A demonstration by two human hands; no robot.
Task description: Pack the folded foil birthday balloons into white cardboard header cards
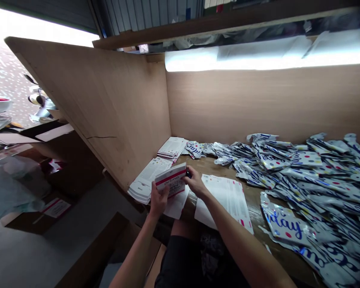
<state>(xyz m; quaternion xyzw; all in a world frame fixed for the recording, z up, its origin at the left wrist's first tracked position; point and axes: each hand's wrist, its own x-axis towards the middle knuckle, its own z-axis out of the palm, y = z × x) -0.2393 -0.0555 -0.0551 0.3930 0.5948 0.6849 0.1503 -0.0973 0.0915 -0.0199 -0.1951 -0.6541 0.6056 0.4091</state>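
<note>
My left hand [159, 199] grips the lower left corner of a white and pink printed box [171, 180], which is tilted above the table's front edge. At the box's upper right edge, my right hand [195, 181] is closed around something small and dark, too small to make out. White printed sheets [228, 198] lie under and beside my right forearm. To the left of the box are stacks of flat white printed pieces [148, 178], with another stack [171, 148] behind them.
Many flat foil pieces with blue lettering and coloured dots [288, 160] cover the right side of the table. A wooden panel [108, 100] stands at the left. Open cardboard boxes [69, 152] and a plastic bag [15, 184] are at the far left. A lit tube [258, 58] hangs above.
</note>
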